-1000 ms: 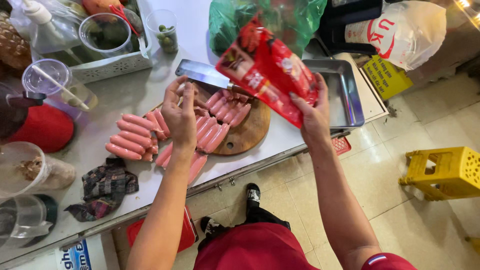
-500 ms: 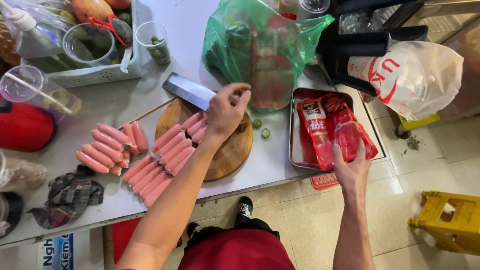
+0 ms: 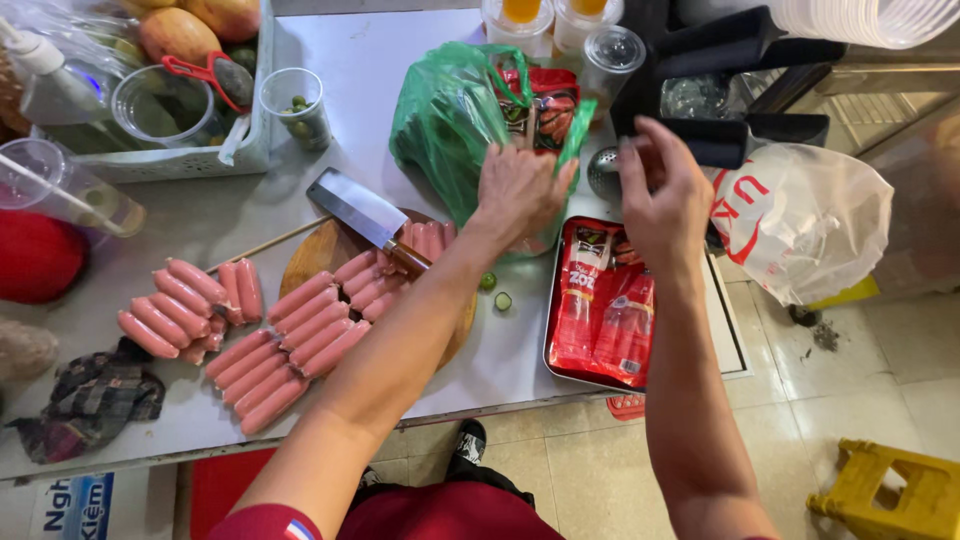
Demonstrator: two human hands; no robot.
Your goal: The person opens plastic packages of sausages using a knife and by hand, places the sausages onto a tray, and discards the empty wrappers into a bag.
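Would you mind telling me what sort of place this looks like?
Probably a street-food or drinks stall: rows of sausages lie beside a cleaver on a round board, with plastic cups at the back of a steel table.

Sausages [image 3: 300,345] are sitting left of and on the cutting board [image 3: 312,262], cleaver [image 3: 365,218] lying on it, bag [image 3: 450,125] behind, tray [image 3: 728,340] of packets [image 3: 600,310] sitting right.
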